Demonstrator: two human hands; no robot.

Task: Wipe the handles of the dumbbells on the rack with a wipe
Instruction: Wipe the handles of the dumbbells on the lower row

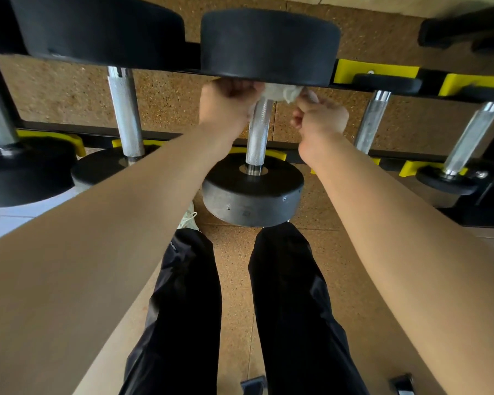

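A black dumbbell with a knurled silver handle (pixel 257 135) lies on the rack straight in front of me. A crumpled white wipe (pixel 280 92) is wrapped round the far end of that handle, just under the far weight head (pixel 268 47). My left hand (pixel 226 105) grips the wipe on the handle's left side. On the right side, my right hand (pixel 320 116) pinches the other end of the wipe. The near weight head (pixel 251 195) hangs over the rack's front rail.
More dumbbells rest on the rack: two silver handles (pixel 124 109) to the left and two (pixel 370 124) to the right. Yellow cradles (pixel 375 70) sit on the black rails. My legs in black trousers (pixel 183 295) stand on speckled brown flooring.
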